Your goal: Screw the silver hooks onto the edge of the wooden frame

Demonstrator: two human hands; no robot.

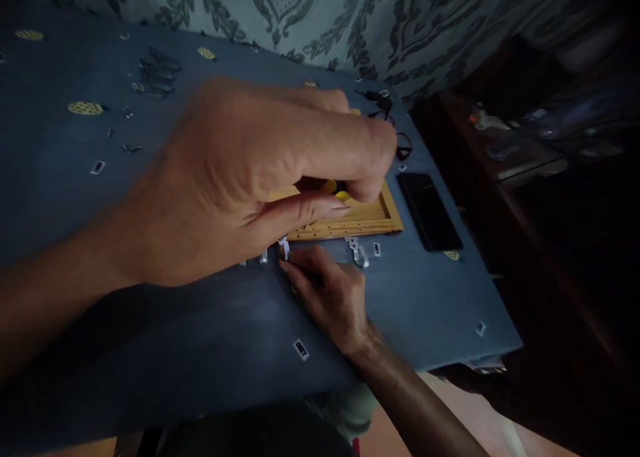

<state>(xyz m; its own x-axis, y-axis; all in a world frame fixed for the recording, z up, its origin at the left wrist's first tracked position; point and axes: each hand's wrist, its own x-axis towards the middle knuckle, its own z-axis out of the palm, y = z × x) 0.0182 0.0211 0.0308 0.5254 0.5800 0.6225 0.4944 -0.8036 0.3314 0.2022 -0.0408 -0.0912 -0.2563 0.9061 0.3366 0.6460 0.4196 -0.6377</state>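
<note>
My left hand [280, 157] is large and close to the camera, its fingers closed round a yellow and black tool [342, 194] that is mostly hidden. Beneath it lies a wooden frame [393, 222] with a raised rim and small dark holes along its near edge. My right hand [333, 293] pinches a small metal hook [284, 247] against that near edge. Another metal hook [358, 251] is at the same edge, further right. A further metal hook [263, 257] shows to the left, partly covered by my left hand.
A black phone [431, 211] lies right of the frame, with dark-rimmed glasses [404, 147] behind it. Several metal hooks [156, 75] are piled at the back left on the blue patterned cloth [210, 343]. A patterned curtain [320, 17] hangs behind; dark furniture [545, 263] stands at the right.
</note>
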